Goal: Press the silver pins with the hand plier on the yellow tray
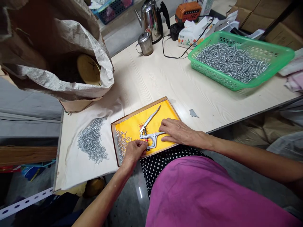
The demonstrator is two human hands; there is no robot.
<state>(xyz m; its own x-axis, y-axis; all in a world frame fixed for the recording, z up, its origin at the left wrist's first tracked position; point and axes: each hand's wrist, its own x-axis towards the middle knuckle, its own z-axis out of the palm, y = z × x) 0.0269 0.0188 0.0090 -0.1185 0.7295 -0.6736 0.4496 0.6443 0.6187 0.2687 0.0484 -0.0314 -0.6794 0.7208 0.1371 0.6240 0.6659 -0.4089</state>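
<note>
A pair of silver hand-press pliers [152, 137] lies in a shallow box [129, 117] lined in yellow, its upper handle raised away from the lower one. My right hand [176, 130] grips the end of the lower handle between thumb and fingers. Beside the jaws, my left hand [136, 149] is closed in a pinch; whatever is between the fingertips is hidden. Small metal pins [121, 143] are scattered at the box's left end, close to my left hand. A bigger heap of the same kind of pins [92, 142] rests on a white cloth left of the box.
A green basket [217, 78] full of short metal pieces stands at the right. Behind are a steel kettle [151, 20], a lidded metal cup [145, 44], a tissue box [186, 37] and an orange battery pack [188, 12]. A large open sack [82, 36] rises at left.
</note>
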